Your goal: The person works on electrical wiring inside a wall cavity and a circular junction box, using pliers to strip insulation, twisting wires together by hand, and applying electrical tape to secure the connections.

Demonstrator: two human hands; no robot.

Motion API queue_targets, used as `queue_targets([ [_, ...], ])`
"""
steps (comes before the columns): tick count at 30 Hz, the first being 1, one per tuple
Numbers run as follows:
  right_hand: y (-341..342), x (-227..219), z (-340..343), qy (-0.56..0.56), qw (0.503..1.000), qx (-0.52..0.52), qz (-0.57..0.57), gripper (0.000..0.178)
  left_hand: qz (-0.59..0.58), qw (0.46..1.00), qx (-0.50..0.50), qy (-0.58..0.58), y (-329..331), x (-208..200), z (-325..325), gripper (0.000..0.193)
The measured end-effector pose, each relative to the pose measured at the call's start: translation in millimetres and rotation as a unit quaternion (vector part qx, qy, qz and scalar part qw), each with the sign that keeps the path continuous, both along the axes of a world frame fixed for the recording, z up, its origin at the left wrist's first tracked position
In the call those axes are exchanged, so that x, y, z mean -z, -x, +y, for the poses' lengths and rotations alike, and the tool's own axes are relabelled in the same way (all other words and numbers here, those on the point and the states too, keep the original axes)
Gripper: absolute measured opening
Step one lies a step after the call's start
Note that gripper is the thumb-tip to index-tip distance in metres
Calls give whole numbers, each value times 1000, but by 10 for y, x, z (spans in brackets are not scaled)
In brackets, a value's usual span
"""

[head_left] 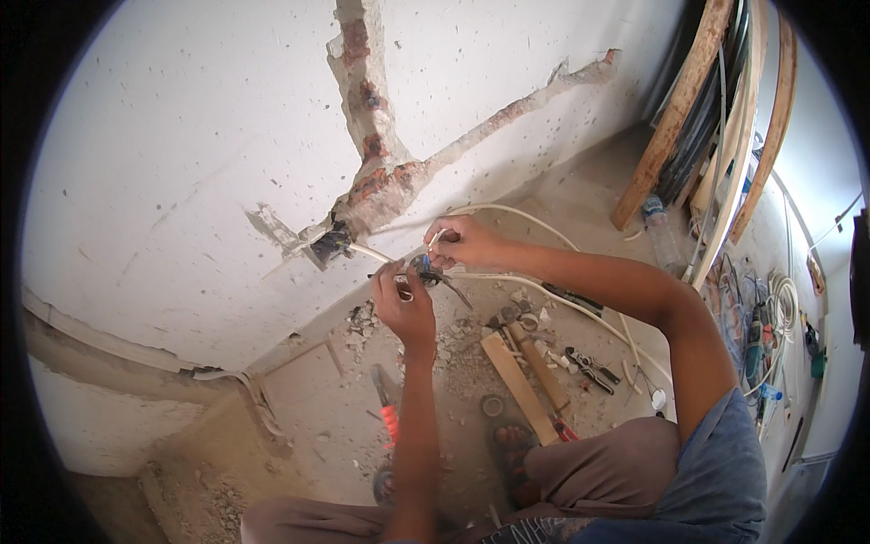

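Fingers of my left hand [404,310] are curled around a small dark round piece [423,268], its kind unclear, low in front of the wall. Just above and to the right, my right hand [466,243] pinches thin electrical wires, one of them blue [427,261]. A white cable [370,254] runs from the wall recess [330,243] toward my left hand. Another white cable [535,283] leads away from the hands to the right, and a third cable [526,216] arches behind my right forearm. Fingertips partly hide the wire ends.
A chiselled channel [385,172] branches across the white wall. On the rubble-strewn floor lie wood strips [517,381], pliers [591,370] and an orange-handled tool [390,422]. Long planks [675,113] lean at the right, near a plastic bottle [664,238] and a coiled white cable [782,304].
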State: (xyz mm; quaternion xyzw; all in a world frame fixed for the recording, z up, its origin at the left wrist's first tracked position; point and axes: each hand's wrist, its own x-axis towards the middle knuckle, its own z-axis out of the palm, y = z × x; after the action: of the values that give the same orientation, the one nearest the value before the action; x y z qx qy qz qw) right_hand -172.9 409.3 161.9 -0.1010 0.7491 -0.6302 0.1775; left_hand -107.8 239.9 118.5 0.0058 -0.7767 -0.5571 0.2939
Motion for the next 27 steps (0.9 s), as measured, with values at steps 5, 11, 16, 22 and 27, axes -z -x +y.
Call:
queue_targets([
  [5, -91, 4, -73, -3, 1000, 15, 3, 26, -12, 968, 105, 226, 334, -74, -301, 16],
  [11, -164, 117, -82, -42, 995, 26, 89, 36, -59, 953, 162, 249, 337, -226, -369, 10],
  [16, -280, 90, -260, -24, 991, 101, 89, 39, -126, 966, 15, 225, 301, -166, -158, 13],
  [22, -108, 156, -164, 0, 997, 63, 50, 20, -1, 998, 57, 40, 338, 16, -92, 13],
  [27, 11, 135, -233, 17, 998, 52, 21, 20, -77, 986, 143, -34, 293, 77, -244, 13],
])
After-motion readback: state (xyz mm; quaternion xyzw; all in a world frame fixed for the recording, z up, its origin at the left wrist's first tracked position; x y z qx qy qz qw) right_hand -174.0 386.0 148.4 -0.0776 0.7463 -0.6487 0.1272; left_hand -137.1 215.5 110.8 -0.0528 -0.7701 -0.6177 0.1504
